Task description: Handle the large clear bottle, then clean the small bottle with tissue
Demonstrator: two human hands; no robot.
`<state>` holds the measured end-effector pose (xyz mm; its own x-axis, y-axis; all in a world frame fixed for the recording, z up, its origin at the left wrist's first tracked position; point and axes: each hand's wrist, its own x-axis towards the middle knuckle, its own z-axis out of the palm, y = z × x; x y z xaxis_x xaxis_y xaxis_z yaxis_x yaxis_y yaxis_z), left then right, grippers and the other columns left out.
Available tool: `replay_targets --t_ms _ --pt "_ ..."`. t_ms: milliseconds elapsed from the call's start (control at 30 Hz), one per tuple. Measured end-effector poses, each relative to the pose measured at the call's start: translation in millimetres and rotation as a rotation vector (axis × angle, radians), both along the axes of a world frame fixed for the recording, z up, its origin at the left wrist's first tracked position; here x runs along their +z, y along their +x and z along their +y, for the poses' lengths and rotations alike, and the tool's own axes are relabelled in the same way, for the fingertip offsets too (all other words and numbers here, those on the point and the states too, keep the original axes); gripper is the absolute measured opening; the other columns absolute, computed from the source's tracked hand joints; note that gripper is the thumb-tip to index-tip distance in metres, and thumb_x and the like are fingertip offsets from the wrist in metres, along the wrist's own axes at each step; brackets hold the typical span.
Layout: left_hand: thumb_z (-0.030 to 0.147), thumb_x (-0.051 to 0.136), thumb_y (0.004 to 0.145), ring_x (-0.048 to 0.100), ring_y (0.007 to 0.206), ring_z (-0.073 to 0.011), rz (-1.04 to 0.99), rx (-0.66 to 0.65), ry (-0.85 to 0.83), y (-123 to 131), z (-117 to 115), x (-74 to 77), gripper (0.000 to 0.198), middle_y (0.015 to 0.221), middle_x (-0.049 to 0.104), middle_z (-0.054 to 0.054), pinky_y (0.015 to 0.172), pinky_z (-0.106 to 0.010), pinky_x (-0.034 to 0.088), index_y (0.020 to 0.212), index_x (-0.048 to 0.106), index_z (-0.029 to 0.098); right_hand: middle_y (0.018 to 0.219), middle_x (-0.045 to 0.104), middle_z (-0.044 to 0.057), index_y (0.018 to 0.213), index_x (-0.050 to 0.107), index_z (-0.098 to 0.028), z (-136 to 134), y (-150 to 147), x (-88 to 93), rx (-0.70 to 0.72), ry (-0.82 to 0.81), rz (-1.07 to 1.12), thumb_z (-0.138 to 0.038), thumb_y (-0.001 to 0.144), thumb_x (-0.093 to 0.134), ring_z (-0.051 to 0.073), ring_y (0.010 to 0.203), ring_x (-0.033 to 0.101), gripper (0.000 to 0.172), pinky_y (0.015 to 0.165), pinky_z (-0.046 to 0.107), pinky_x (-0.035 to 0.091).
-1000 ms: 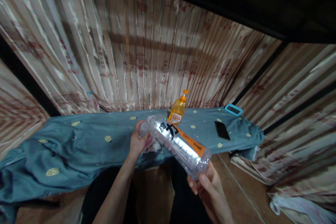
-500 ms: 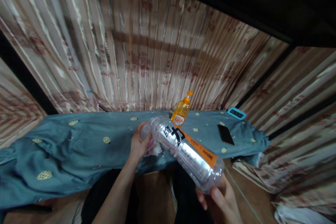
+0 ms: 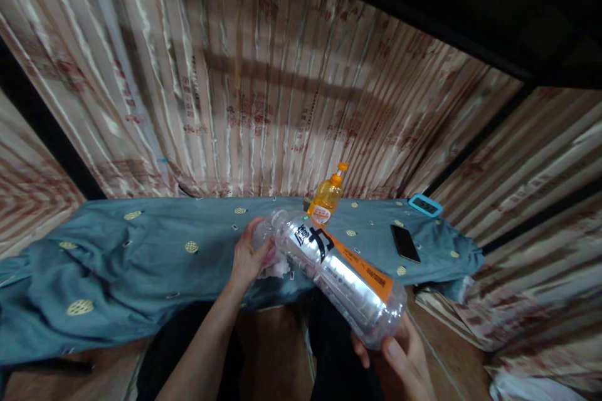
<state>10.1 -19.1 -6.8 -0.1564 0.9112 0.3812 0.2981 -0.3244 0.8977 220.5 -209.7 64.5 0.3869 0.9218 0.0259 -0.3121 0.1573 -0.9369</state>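
Observation:
A large clear plastic bottle (image 3: 345, 276) with a silver and orange label lies tilted across the space between my hands. My right hand (image 3: 399, 360) grips its base at the lower right. At its upper left end, my left hand (image 3: 249, 254) is closed around a clear, rounded plastic piece (image 3: 262, 233) against the bottle's neck; its exact kind is hard to make out. Something pink (image 3: 269, 255) shows by the left fingers, above a crumpled whitish tissue-like piece (image 3: 275, 268) on the cloth.
An orange pump bottle (image 3: 325, 200) stands behind the clear bottle on the blue-green patterned cloth (image 3: 155, 250). To the right lie a dark phone (image 3: 405, 243) and a blue-framed digital clock (image 3: 426, 205). Pleated curtains (image 3: 263, 88) hang behind, with a dark frame overhead.
Both hands keep their hold, and the bottle has moved very slightly right and down in view. The camera view has shifted a little.

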Motion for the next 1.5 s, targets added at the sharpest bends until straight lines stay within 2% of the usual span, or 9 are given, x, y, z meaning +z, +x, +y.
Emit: replay_targets --t_ms 100,233,333,433,633,1067,1167,1300,1500 --pt "0.048 0.062 0.075 0.065 0.112 -0.031 0.001 0.008 -0.004 -0.1 0.4 -1.0 0.049 0.117 0.071 -0.009 0.1 -0.046 0.049 0.117 0.061 0.022 0.059 0.067 0.001 0.094 0.065 -0.021 0.4 -0.5 -2.0 -0.008 0.005 -0.014 -0.058 0.064 0.087 0.016 0.049 0.056 0.054 0.046 0.026 0.041" --pt "0.048 0.064 0.076 0.066 0.112 -0.0304 0.002 -0.005 0.003 -1.0 -0.2 -0.6 0.05 0.117 0.071 -0.009 0.1 -0.045 0.05 0.118 0.061 0.022 0.063 0.068 0.001 0.117 0.062 -0.02 1.7 -2.0 -0.2 -0.021 0.011 -0.014 -0.06 0.064 0.087 0.017 0.051 0.056 0.071 0.047 0.027 0.042" --pt "0.048 0.064 0.075 0.066 0.112 -0.031 -0.002 -0.006 -0.008 -1.1 -0.5 -0.1 0.052 0.118 0.071 -0.01 0.099 -0.045 0.05 0.119 0.061 0.021 0.064 0.07 0.002 0.124 0.058 -0.019 2.8 -3.5 3.1 -0.033 0.001 -0.011 -0.061 0.063 0.087 0.017 0.051 0.056 0.08 0.048 0.027 0.042" --pt "0.049 0.064 0.075 0.065 0.112 -0.0309 -0.014 -0.011 -0.009 -0.9 -0.1 -0.6 0.052 0.117 0.071 -0.009 0.1 -0.045 0.049 0.118 0.061 0.021 0.064 0.07 0.003 0.122 0.058 -0.019 3.7 -4.6 5.2 -0.052 -0.009 -0.026 -0.062 0.063 0.087 0.017 0.051 0.056 0.079 0.049 0.028 0.043" --pt "0.048 0.065 0.074 0.065 0.113 -0.0307 -0.024 -0.008 -0.002 -1.5 0.3 -2.2 0.052 0.118 0.071 -0.01 0.101 -0.045 0.048 0.118 0.062 0.02 0.066 0.07 0.004 0.105 0.064 -0.02 2.3 -1.5 4.3 -0.026 0.026 -0.025 -0.059 0.065 0.088 0.017 0.053 0.057 0.06 0.05 0.029 0.045" --pt "0.048 0.065 0.075 0.065 0.115 -0.0306 -0.032 -0.012 0.0 -2.2 0.8 -3.8 0.05 0.118 0.071 -0.009 0.103 -0.046 0.048 0.118 0.062 0.022 0.071 0.071 0.006 0.105 0.067 -0.022 -1.8 3.1 -4.8 0.009 0.049 -0.034 -0.053 0.07 0.086 0.021 0.058 0.06 0.05 0.054 0.032 0.046" --pt "0.046 0.065 0.074 0.065 0.115 -0.0305 -0.035 -0.013 0.003 -2.2 0.8 -3.1 0.05 0.119 0.071 -0.009 0.104 -0.046 0.048 0.118 0.062 0.021 0.072 0.072 0.006 0.106 0.068 -0.022 -2.6 2.1 -5.5 0.007 0.049 -0.021 -0.055 0.068 0.086 0.02 0.059 0.059 0.054 0.054 0.031 0.045" --pt "0.048 0.065 0.074 0.065 0.115 -0.0314 -0.029 -0.014 -0.013 -2.4 0.6 -2.8 0.053 0.12 0.071 -0.01 0.103 -0.047 0.049 0.119 0.062 0.021 0.073 0.071 0.005 0.116 0.067 -0.022 -2.1 -0.6 -1.8 0.009 0.035 -0.003 -0.058 0.061 0.089 0.019 0.058 0.058 0.07 0.052 0.029 0.044" --pt "0.046 0.065 0.076 0.065 0.115 -0.0305 -0.018 -0.002 0.006 -1.9 1.6 -4.5 0.05 0.12 0.071 -0.009 0.102 -0.046 0.049 0.12 0.062 0.022 0.075 0.068 0.0 0.122 0.064 -0.026 -0.6 -2.0 0.7 -0.009 0.026 -0.054 -0.052 0.059 0.093 0.018 0.057 0.056 0.074 0.057 0.031 0.048"
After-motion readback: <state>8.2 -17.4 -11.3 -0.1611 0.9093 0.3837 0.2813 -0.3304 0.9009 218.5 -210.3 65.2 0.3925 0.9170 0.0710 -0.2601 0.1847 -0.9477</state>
